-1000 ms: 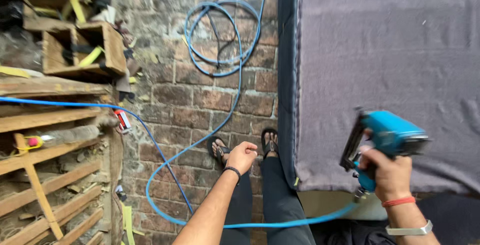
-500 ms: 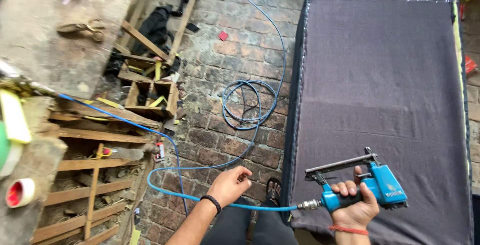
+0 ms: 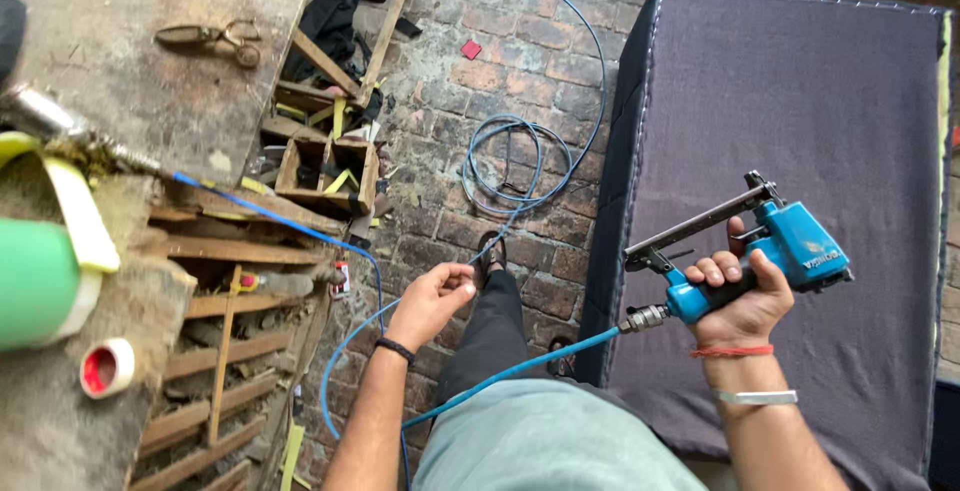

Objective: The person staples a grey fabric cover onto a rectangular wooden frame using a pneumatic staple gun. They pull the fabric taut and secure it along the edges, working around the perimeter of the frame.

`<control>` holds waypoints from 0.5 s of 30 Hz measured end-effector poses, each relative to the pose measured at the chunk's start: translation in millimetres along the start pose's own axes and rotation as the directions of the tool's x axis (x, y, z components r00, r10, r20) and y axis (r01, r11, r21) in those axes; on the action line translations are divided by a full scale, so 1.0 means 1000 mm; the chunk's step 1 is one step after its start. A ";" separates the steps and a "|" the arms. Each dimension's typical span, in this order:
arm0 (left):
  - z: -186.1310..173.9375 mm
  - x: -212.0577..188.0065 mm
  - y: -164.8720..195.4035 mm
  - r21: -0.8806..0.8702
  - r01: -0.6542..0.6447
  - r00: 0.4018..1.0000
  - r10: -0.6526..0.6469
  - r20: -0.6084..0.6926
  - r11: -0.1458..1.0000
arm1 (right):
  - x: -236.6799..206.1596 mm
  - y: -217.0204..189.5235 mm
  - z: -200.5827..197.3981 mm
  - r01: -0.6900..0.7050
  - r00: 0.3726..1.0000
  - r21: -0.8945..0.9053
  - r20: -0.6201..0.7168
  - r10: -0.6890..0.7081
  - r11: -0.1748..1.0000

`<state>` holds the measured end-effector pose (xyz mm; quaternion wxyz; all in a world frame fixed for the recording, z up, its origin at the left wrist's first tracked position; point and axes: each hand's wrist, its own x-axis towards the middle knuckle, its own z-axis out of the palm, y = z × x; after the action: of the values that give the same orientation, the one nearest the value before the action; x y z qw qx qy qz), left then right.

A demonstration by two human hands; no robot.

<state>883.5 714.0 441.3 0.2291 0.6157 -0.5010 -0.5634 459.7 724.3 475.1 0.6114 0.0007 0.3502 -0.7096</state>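
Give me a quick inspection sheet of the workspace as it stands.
Surface: brick floor, dusty.
Job's things: blue staple gun over the grey fabric panel.
Clutter: wood scraps, scissors and tape roll on the workbench.
Grippers: right hand grips the gun; left hand pinches the blue hose.
Cables: hose coiled on the floor.
Surroundings: nothing seen.

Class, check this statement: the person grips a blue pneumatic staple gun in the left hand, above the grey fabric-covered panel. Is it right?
Not quite. The head view shows the blue staple gun in the right hand, above the grey panel. The left hand pinches the blue hose.
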 end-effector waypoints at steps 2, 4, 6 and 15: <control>-0.012 0.040 0.001 -0.129 -0.043 0.999 0.045 0.012 0.991 | 0.013 0.010 0.025 0.004 1.000 -0.012 -0.016 -0.005 1.000; -0.030 0.080 0.017 -0.145 -0.110 0.994 0.111 -0.001 0.983 | 0.033 0.021 0.053 0.011 1.000 -0.001 -0.007 -0.011 1.000; -0.042 0.106 0.042 -0.062 -0.173 0.985 0.173 -0.012 0.983 | 0.051 0.032 0.083 -0.010 0.997 -0.013 -0.080 0.009 1.000; -0.029 0.171 0.215 0.030 -0.674 0.659 0.583 0.475 0.738 | 0.106 0.096 0.188 0.012 0.995 0.032 -0.100 -0.008 0.999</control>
<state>810.0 471.6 552.2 0.2281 0.2810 -0.7759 -0.5167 596.1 537.7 523.9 0.5896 0.0443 0.3685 -0.7174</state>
